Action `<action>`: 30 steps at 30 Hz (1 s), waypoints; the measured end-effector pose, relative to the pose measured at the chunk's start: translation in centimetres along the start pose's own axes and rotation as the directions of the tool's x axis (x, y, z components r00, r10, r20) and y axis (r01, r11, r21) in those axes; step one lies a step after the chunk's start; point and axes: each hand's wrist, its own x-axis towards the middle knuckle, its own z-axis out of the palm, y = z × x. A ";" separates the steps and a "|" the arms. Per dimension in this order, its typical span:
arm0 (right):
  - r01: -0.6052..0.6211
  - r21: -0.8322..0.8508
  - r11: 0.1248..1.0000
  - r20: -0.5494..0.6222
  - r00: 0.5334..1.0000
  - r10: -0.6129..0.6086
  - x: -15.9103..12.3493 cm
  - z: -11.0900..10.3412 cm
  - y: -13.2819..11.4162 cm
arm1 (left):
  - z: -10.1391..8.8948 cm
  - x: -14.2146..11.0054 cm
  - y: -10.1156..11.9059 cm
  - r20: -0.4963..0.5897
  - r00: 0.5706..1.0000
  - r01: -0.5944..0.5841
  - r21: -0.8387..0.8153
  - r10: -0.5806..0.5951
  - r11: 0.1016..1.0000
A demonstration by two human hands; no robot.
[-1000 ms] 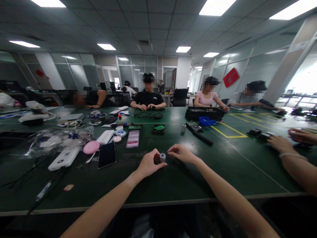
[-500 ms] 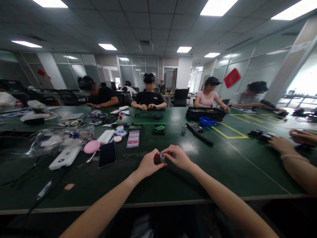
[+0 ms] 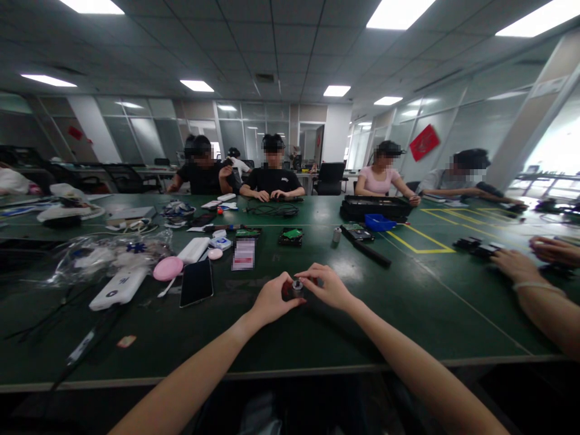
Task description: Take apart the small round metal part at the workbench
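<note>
My left hand [image 3: 272,299] is curled round a small silver cylindrical part [image 3: 296,284] and holds it just above the green table [image 3: 317,338]. My right hand [image 3: 328,285] pinches the same part from the right, thumb and forefinger closed on its top. The two hands meet at the part in the middle of the view. A black phone [image 3: 196,282] lies to the left of my left hand.
Left of the phone lie a pink round case [image 3: 167,268], white devices [image 3: 118,287] and plastic bags. Farther back are circuit boards [image 3: 290,235], a black tray [image 3: 374,207] and a blue bin [image 3: 379,222]. Another person's hands [image 3: 514,263] work at the right. Several people sit across.
My right hand has come in from the right and closed its fingers on the silver part held by my left hand. A person at the far left has sat up and shifted right.
</note>
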 end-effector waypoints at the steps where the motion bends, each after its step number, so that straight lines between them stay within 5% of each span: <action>1: -0.003 -0.008 1.000 0.004 1.000 0.003 0.0 0.0 0.0 | 0.0 0.0 0.0 0.002 1.000 -0.002 -0.002 0.002 1.000; 30: 0.015 0.002 1.000 0.087 0.996 -0.015 -0.2 0.2 0.1 | -0.1 0.0 0.1 0.006 1.000 0.002 -0.023 -0.002 1.000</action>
